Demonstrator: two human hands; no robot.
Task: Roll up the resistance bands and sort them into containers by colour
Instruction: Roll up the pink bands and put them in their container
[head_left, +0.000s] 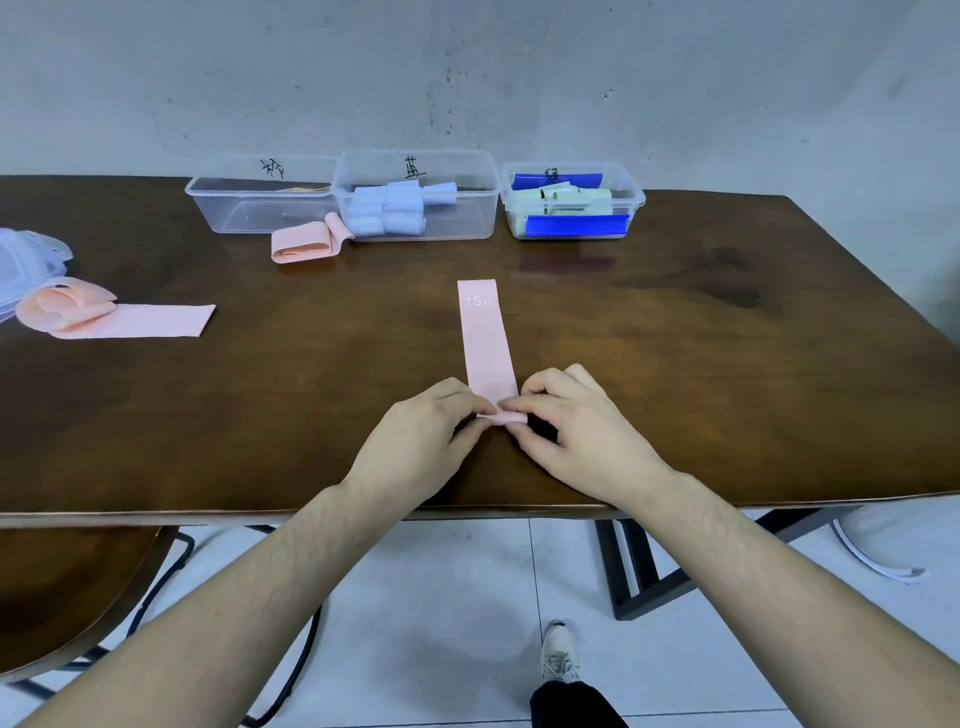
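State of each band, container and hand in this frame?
Band in hands: flat, near end just rolled.
Left band: partly unrolled.
Folded band: loose beside left container.
Left container: open, almost empty.
Middle container: open, pale rolls inside.
Right container: open, green and blue items.
Left hand: pinching roll.
Right hand: pinching roll.

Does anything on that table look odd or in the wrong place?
Yes. The right container mixes bright blue bands with pale green rolls, and a half-unrolled pink band lies on the table outside.

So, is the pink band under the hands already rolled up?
Barely started. The band lies flat, with only its near end curled where the left hand and right hand pinch it.
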